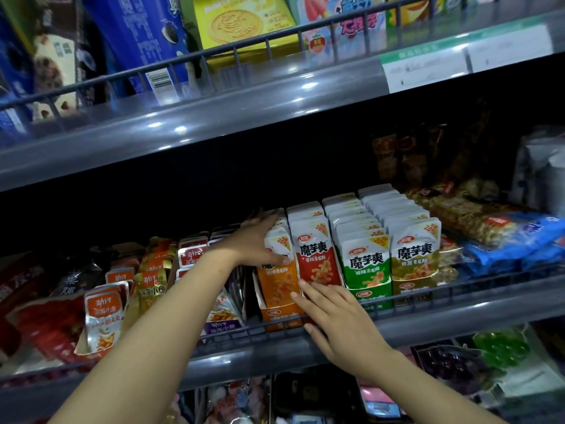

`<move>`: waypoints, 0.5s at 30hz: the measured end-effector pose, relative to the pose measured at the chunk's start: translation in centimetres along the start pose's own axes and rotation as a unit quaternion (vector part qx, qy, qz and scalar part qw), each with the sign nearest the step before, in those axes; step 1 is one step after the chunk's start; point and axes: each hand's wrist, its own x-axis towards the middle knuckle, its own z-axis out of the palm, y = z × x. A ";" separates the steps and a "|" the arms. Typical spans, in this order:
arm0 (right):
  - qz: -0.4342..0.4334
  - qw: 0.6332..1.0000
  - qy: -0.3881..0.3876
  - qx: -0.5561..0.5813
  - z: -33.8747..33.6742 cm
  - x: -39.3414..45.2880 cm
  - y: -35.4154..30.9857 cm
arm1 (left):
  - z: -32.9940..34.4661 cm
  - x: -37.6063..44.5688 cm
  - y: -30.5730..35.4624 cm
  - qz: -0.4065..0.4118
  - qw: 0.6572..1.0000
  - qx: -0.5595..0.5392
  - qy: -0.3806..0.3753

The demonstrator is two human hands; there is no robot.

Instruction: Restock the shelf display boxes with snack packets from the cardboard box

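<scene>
Two bare forearms, no sleeves in view, left hand (260, 240), right hand (333, 319), both ungloved

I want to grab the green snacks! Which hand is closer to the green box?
The right hand. It rests low at the front of the red packets, right beside the green box. The left hand is farther away, on the orange packets.

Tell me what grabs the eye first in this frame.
Four display boxes of snack packets stand in a row mid-shelf: orange, red, green and olive. The left hand grips the packets in the orange box; the right hand lies open against the red box's front, at the wire rail.
</scene>
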 end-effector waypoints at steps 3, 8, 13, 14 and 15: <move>0.002 1.000 -0.010 -0.001 -0.2 0.0 0.1 | -0.1 0.7 -0.3 0.003 1.000 0.004 -0.005; 0.004 1.000 -0.015 0.006 -0.3 0.0 0.0 | 0.3 0.6 0.1 0.004 0.999 0.023 0.023; 0.008 1.000 -0.017 0.009 -0.5 0.2 -0.1 | 0.3 0.1 0.1 0.007 0.999 0.031 0.025; 0.006 1.000 -0.016 0.011 -0.5 0.2 -0.1 | 0.2 0.0 0.1 0.009 0.999 0.026 0.020; 0.005 1.000 -0.016 0.012 -0.5 0.1 -0.1 | 0.2 0.0 0.0 0.012 1.000 0.022 0.015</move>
